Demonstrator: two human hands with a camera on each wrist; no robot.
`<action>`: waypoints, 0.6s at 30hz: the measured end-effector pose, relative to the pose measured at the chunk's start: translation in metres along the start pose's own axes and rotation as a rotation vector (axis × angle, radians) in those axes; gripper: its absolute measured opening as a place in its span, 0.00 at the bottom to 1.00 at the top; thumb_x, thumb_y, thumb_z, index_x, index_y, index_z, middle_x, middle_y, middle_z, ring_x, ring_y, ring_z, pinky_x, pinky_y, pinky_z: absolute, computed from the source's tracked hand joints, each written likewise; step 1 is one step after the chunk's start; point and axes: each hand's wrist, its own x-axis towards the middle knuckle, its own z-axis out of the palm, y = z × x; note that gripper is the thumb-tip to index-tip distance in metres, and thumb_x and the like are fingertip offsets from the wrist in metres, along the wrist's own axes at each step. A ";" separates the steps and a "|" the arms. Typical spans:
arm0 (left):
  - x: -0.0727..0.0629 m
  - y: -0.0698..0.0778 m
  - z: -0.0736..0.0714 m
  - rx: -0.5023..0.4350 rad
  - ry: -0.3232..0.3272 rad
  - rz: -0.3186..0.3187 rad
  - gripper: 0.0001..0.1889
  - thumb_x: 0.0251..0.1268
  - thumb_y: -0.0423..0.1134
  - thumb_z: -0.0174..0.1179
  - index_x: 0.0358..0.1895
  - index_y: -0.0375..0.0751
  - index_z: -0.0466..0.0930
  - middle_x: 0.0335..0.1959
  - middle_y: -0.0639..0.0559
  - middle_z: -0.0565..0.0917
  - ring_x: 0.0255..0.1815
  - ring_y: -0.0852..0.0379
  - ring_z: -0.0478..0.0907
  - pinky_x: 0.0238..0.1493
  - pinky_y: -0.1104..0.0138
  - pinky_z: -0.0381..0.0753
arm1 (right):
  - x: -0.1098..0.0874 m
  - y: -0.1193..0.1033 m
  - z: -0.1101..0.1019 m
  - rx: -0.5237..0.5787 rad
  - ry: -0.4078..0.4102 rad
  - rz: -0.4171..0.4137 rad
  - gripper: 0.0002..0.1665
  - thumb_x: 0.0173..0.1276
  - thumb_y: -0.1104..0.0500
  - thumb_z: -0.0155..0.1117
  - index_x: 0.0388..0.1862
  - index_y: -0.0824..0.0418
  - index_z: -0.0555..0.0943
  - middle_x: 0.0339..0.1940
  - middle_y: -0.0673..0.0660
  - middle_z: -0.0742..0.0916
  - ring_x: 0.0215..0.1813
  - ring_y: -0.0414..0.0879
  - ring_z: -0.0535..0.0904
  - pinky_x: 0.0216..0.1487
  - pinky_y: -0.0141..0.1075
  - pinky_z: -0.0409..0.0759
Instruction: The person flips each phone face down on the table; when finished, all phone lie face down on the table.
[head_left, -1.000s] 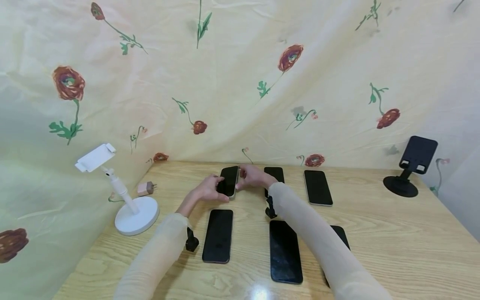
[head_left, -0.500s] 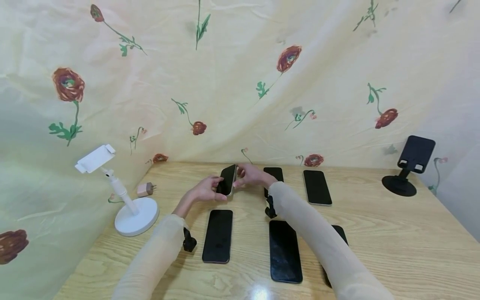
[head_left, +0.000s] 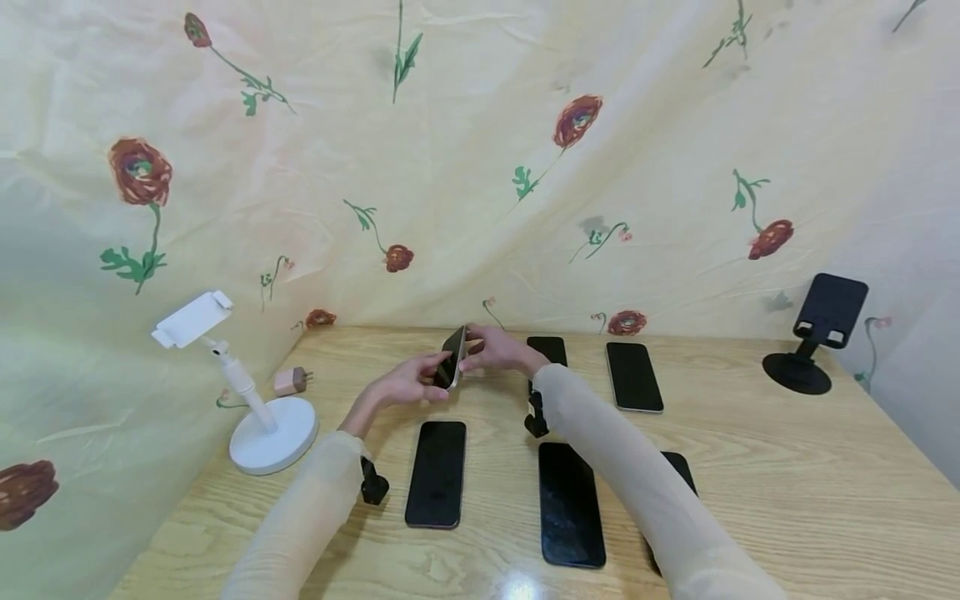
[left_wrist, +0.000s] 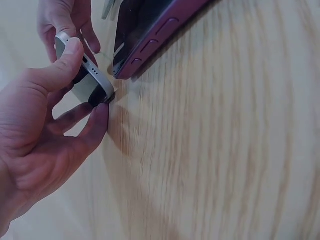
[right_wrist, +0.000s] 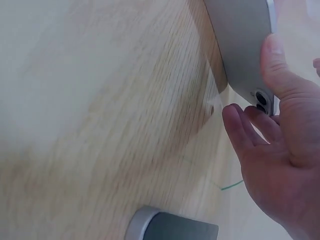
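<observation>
The tabletop is looking like smooth, light-grained wood, with a glossy finish that is reflecting a bright spot. The held smartphone is showing a smooth, matt grey back, a silver, metal-looking rim and a glossy, glass-like black screen. The purple-edged phone is showing a satin, metallic-looking frame. The floral backdrop is hanging in creased cloth. The white phone stand is appearing smooth plastic, the black phone stand matt. Pale sleeves are looking like soft, matt fabric.
</observation>
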 end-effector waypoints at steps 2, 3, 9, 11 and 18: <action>-0.002 0.001 -0.001 -0.006 -0.008 0.004 0.41 0.67 0.32 0.65 0.79 0.34 0.52 0.69 0.28 0.66 0.68 0.35 0.67 0.60 0.52 0.72 | 0.000 -0.001 0.001 0.017 -0.002 -0.007 0.36 0.67 0.62 0.71 0.70 0.68 0.67 0.72 0.70 0.70 0.66 0.65 0.73 0.60 0.47 0.76; -0.003 0.001 -0.001 -0.004 -0.012 0.008 0.41 0.68 0.32 0.65 0.79 0.34 0.52 0.68 0.27 0.68 0.68 0.35 0.67 0.61 0.51 0.72 | 0.000 -0.001 0.002 0.032 -0.003 -0.011 0.36 0.67 0.62 0.71 0.70 0.68 0.67 0.73 0.70 0.69 0.66 0.65 0.73 0.60 0.47 0.75; -0.005 0.006 -0.003 -0.015 -0.021 0.020 0.43 0.68 0.31 0.64 0.80 0.37 0.49 0.73 0.29 0.62 0.69 0.35 0.66 0.60 0.52 0.73 | -0.003 -0.005 0.005 0.115 0.021 -0.026 0.39 0.67 0.62 0.71 0.73 0.67 0.65 0.74 0.69 0.67 0.67 0.64 0.72 0.61 0.47 0.75; -0.006 0.006 -0.003 -0.040 -0.024 0.028 0.43 0.68 0.31 0.64 0.80 0.38 0.48 0.75 0.30 0.58 0.70 0.35 0.65 0.60 0.52 0.74 | -0.003 -0.007 0.007 0.120 0.033 -0.023 0.41 0.67 0.61 0.71 0.74 0.65 0.63 0.75 0.68 0.67 0.67 0.62 0.72 0.61 0.47 0.75; -0.011 0.009 -0.005 -0.027 -0.008 0.038 0.43 0.67 0.30 0.65 0.80 0.41 0.50 0.72 0.30 0.63 0.67 0.36 0.69 0.56 0.55 0.77 | -0.003 -0.012 0.012 0.078 0.053 0.004 0.43 0.67 0.56 0.72 0.75 0.64 0.62 0.76 0.66 0.65 0.66 0.60 0.74 0.58 0.45 0.77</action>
